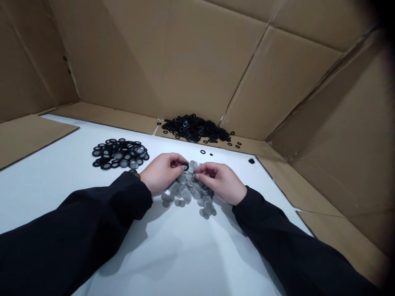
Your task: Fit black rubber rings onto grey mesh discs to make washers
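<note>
While left hand (163,172) pinches a black ring (187,167) mid-frame, round face tilted, right hand (224,181) is at grey discs (187,194), can't tell its grip.

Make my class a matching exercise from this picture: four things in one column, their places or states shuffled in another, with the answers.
1. heap of black rings
2. pile of grey discs
3. black-rimmed discs
4. left grip

A. closed on a single ring
B. at the foot of the back cardboard wall
C. nearest the right grip
D. on the white table, farthest left of the four

Pairs: 1-B, 2-C, 3-D, 4-A
</note>
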A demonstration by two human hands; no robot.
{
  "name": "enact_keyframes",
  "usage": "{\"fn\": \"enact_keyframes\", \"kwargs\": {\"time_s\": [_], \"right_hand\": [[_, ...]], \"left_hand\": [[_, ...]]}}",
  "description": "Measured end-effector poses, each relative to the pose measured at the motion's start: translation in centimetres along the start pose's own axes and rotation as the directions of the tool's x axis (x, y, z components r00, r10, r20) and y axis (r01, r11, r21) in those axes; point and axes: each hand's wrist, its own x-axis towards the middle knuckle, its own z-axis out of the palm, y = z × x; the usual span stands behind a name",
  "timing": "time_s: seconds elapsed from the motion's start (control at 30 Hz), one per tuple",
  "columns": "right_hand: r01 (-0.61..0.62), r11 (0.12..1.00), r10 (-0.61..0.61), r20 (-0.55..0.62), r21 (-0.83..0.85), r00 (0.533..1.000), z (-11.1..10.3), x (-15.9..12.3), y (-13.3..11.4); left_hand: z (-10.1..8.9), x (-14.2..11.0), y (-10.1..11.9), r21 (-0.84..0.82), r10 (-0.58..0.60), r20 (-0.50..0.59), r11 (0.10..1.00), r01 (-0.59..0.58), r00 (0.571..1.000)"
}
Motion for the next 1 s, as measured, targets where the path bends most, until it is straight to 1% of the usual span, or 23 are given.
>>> {"fn": "enact_keyframes", "kwargs": {"time_s": [0.13,0.23,0.3,0.5,0.63,0.83,0.93,1.0], "right_hand": [[0.007,0.993,0.002,-0.074,0.121,0.997,0.3,0.0,-0.5],[0.022,0.96,0.016,-0.135,0.279,0.991,0.7,0.0,-0.8],[0.032,0.946,0.024,-0.168,0.324,0.985,0.9,0.0,-0.9],[0.053,0.966,0.005,-0.22,0.253,0.976,1.2,0.0,-0.8],[0.043,0.971,0.014,-0.236,0.237,0.972,1.3,-0.1,-0.7],[0.018,0.967,0.046,-0.243,0.254,0.969,1.5,-0.1,-0.8],[0.015,0.96,0.056,-0.244,0.28,0.968,1.6,-0.1,-1.0],[0.018,0.964,0.05,-0.247,0.267,0.968,1.6,-0.2,-1.1]], "left_hand": [[0.1,0.0,0.1,0.005,0.0,0.011,1.0,0.0,1.0],[0.4,0.0,0.6,-0.002,-0.026,0.028,1.0,0.026,0.999],[0.6,0.1,0.8,-0.014,-0.042,0.03,0.999,0.042,0.999],[0.9,0.3,0.8,-0.101,-0.038,0.021,0.994,0.04,0.999],[1.0,0.3,0.6,-0.173,-0.063,0.042,0.983,0.069,0.997],[1.1,0.4,0.5,-0.178,-0.055,0.026,0.982,0.059,0.998],[1.2,0.4,0.6,-0.179,-0.067,0.032,0.981,0.072,0.997],[1.2,0.4,0.7,-0.17,-0.07,0.037,0.983,0.075,0.997]]}}
